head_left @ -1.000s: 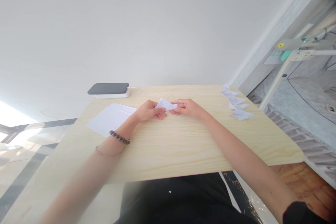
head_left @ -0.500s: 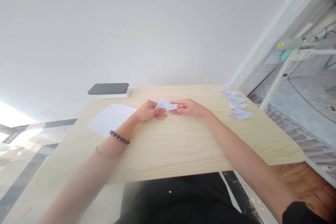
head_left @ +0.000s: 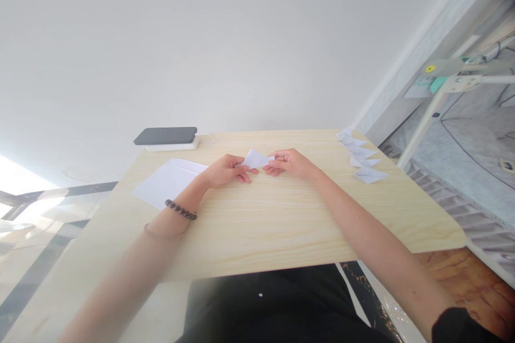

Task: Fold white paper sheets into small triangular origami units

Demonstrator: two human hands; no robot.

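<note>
A small folded white paper [head_left: 257, 159] with a raised point is held between my two hands, over the middle of the table. My left hand [head_left: 227, 170] pinches its left side, thumb toward me and fingers beneath. The right corner sits between the thumb and fingers of my right hand [head_left: 290, 163]. Under my left forearm lies a stack of flat white paper sheets [head_left: 163, 182], partly hidden by the arm. Several folded white paper pieces [head_left: 369, 174] lie in an overlapping row to the right of my right hand.
The light wooden table [head_left: 273, 225] stands against a white wall [head_left: 249, 53]. At its back left a dark phone [head_left: 166, 135] rests on a white block [head_left: 173, 146], with a white cable. A white metal frame [head_left: 426, 118] stands beyond the right edge.
The folded paper has shifted slightly to the right and its point has turned a little. My right thumb has come onto the paper's right corner.
</note>
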